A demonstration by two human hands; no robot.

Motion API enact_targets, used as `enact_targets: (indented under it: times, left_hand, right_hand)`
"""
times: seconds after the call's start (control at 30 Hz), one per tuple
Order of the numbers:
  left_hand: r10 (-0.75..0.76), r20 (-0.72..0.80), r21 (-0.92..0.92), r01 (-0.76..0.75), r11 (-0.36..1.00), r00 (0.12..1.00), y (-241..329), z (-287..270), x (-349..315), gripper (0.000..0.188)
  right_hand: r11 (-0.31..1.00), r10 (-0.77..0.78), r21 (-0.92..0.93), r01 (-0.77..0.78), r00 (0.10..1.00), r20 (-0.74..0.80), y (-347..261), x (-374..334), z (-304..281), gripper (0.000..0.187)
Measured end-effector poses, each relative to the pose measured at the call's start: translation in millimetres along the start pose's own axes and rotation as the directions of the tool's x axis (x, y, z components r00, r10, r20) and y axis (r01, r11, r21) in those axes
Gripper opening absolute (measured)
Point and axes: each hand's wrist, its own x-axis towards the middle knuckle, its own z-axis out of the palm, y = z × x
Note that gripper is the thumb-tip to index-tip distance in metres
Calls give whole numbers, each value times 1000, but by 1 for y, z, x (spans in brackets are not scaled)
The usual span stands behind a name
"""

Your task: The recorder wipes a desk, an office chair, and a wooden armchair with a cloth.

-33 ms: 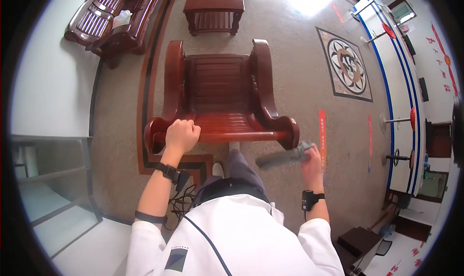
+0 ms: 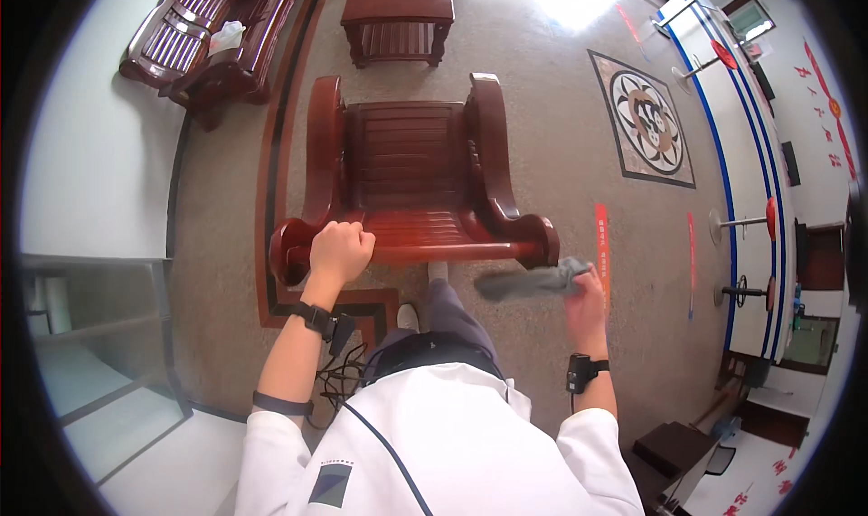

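A dark red, glossy wooden armchair [image 2: 411, 159] stands right in front of me, with its slatted seat and two curved arms in view. My left hand [image 2: 342, 255] is closed in a fist at the near rail of the chair, toward its left end. The fingertips are partly hidden, but the hand seems to grip that rail. Off the chair's near right corner, my right hand [image 2: 586, 301] holds one end of a grey cloth [image 2: 524, 284]. The cloth stretches out leftward from the fingers, blurred by motion, just below the right end of the rail.
Beyond the chair is a dark red wooden table [image 2: 398, 0]. A long wooden bench [image 2: 194, 41] with a white bag on it lines the left wall. Stools [image 2: 741, 225] stand along a white and blue counter [image 2: 750, 154] at right. Black cables [image 2: 342, 380] hang by my left side.
The grey cloth in my right hand has swung slightly upward and lies more level. My left hand stays where it was on the chair.
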Motion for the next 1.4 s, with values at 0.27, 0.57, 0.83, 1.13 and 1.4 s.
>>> enact_targets:
  times: [0.27, 0.57, 0.83, 1.13, 1.4]
  left_hand:
    - [-34, 88, -27, 36, 999, 996, 11, -13, 10, 35]
    - [-15, 117, -91, 26, 995, 993, 6, -12, 7, 33]
    - [-20, 103, -75, 28, 997, 994, -1, -12, 3, 33]
    - [5, 71, -80, 1, 997, 997, 6, -8, 10, 33]
    - [-31, 139, -37, 36, 999, 990, 8, -18, 7, 33]
  right_hand:
    - [359, -454, -921, 150, 890, -32, 61, 33, -17, 22]
    - [952, -28, -307, -12, 992, -125, 60, 48, -54, 18]
    - [929, -110, -357, 96, 994, -19, 23, 31, -30, 56]
    - [272, -447, -961, 58, 892, -72, 69, 59, 0, 83]
    - [293, -397, -950, 106, 918, -20, 59, 51, 5, 63]
